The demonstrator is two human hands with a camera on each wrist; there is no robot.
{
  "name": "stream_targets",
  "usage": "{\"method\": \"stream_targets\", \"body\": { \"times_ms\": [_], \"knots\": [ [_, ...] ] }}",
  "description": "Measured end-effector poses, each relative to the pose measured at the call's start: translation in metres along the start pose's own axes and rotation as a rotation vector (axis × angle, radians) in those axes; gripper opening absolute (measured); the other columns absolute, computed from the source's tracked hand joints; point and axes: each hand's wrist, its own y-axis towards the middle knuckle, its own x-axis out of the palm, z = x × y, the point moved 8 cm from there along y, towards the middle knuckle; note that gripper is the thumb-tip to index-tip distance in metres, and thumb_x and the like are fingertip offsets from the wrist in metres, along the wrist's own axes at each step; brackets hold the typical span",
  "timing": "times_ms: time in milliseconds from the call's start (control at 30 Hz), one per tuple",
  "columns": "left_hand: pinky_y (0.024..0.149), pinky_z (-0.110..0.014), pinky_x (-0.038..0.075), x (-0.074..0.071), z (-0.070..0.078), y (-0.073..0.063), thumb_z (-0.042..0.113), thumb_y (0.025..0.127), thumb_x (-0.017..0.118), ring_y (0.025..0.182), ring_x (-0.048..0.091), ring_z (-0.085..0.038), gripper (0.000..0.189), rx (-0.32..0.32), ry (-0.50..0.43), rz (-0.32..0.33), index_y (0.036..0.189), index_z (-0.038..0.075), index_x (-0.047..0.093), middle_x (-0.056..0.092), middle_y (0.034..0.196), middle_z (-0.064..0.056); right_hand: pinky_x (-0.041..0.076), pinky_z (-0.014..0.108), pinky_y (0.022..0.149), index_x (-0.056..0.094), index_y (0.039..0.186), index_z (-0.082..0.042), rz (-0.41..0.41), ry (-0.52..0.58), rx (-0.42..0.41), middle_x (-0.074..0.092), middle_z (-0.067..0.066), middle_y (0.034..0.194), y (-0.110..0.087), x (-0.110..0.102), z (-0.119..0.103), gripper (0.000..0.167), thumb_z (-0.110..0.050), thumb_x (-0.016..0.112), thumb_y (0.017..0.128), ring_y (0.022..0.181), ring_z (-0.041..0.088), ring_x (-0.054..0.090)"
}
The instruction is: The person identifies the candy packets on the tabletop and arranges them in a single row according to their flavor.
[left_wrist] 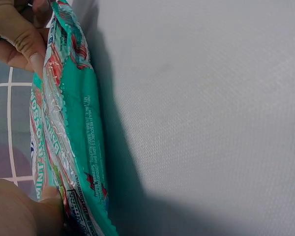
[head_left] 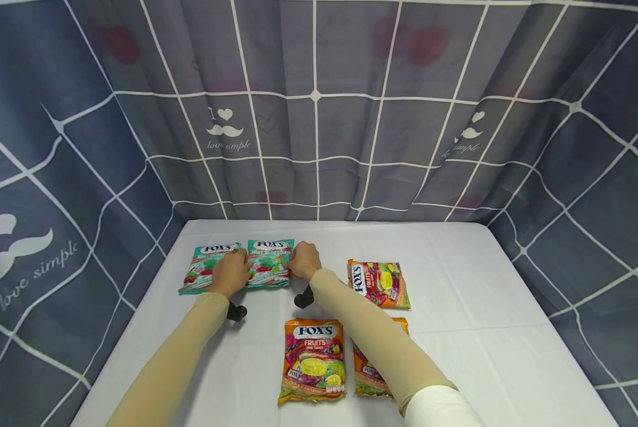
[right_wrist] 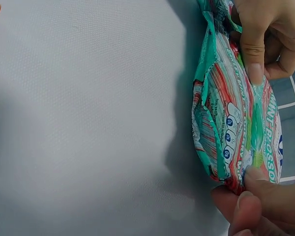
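Two green Fox's Mint Blossom candy bags lie side by side at the back left of the white table in the head view. The right-hand candy bag [head_left: 268, 261] is between both hands. My left hand [head_left: 232, 274] grips its left edge and overlaps the left-hand candy bag [head_left: 203, 268]. On the opposite edge, my right hand [head_left: 304, 260] pinches the same bag, thumb on the front and fingers curled at the underside in the right wrist view. Both wrist views show the held mint bag [left_wrist: 81, 108] close over the cloth, its printed face partly covered by thumbs.
Orange Fox's Fruits candy bags lie nearer the front: one bag [head_left: 313, 362] at front centre, a second bag [head_left: 369, 370] partly under the right forearm, and a third bag [head_left: 380, 283] right of the right hand. Grey checked curtains [head_left: 319, 130] enclose the white table [head_left: 457, 284].
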Motion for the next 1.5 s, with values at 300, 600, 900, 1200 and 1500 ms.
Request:
{"method": "stream_targets", "body": {
  "times_ms": [300,600,900,1200,1500],
  "knots": [
    [0.058,-0.04,0.042,0.0032,-0.0024,0.0002,0.019,0.111,0.067,0.066,0.056,-0.026,0.024,-0.029,-0.015,-0.034,0.094,0.005,0.056,0.057,0.076,-0.01,0.052,0.029,0.067,0.082,0.088,0.001,0.004,0.053,-0.018,0.076,0.01,0.083,-0.0075,-0.0059,-0.0027,0.02,-0.016,0.09,0.094,0.072,0.017,0.064],
    [0.058,-0.041,0.042,0.0044,-0.0044,0.0007,0.018,0.11,0.069,0.066,0.057,-0.027,0.024,-0.052,-0.011,-0.032,0.094,0.005,0.058,0.057,0.075,-0.011,0.057,0.034,0.076,0.08,0.087,-0.001,0.022,0.036,-0.021,0.076,0.01,0.09,-0.006,-0.003,0.0005,0.021,-0.017,0.091,0.094,0.078,0.019,0.066],
    [0.057,-0.042,0.044,0.0049,-0.0049,-0.0005,0.018,0.11,0.069,0.066,0.058,-0.027,0.024,-0.042,-0.012,-0.029,0.094,0.005,0.058,0.058,0.075,-0.01,0.052,0.029,0.065,0.078,0.081,-0.002,0.014,0.077,-0.014,0.072,0.007,0.079,-0.0048,-0.0003,0.0033,0.023,-0.015,0.09,0.094,0.069,0.017,0.063],
    [0.057,-0.042,0.044,0.0039,-0.003,-0.0012,0.017,0.11,0.069,0.067,0.057,-0.028,0.023,-0.036,0.009,-0.053,0.095,0.004,0.059,0.058,0.076,-0.011,0.055,0.032,0.072,0.08,0.088,0.0,0.022,0.034,-0.022,0.074,0.009,0.088,-0.0036,0.0015,0.0031,0.021,-0.017,0.091,0.094,0.078,0.018,0.063],
    [0.055,-0.042,0.045,0.0006,-0.0005,-0.0028,0.019,0.11,0.068,0.065,0.058,-0.027,0.024,-0.042,0.004,-0.078,0.094,0.001,0.062,0.061,0.077,-0.012,0.055,0.03,0.066,0.08,0.085,-0.001,0.028,0.001,-0.009,0.076,0.009,0.084,-0.0032,-0.0019,0.0034,0.023,-0.019,0.092,0.093,0.071,0.017,0.065]
  ]
}}
